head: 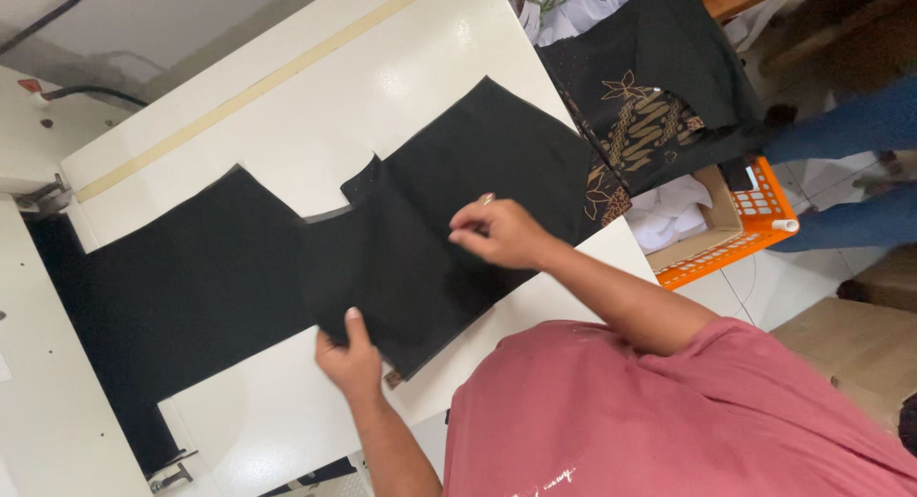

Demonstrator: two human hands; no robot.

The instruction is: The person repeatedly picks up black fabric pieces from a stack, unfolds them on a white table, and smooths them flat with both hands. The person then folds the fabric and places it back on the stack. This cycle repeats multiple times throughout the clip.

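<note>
The person's face is out of view; only a pink shirt (669,421) and 2 bare forearms show. The left hand (351,359) pinches the near edge of a black fabric panel (420,230), thumb on top, the other fingers hidden beneath the cloth. The right hand (499,232) rests on the panel's middle, fingers loosely curled and pressing down; whether it grips a fold cannot be told. The panel lies flat on a white table (315,105), overlapping a second black piece (191,277) to its left. Past the table's far edge, a dark cloth with gold patterning (650,115) drapes over an orange crate (755,220), partly covering it. Another person's blue-trousered legs (860,125) are cut off at the frame edge.
</note>
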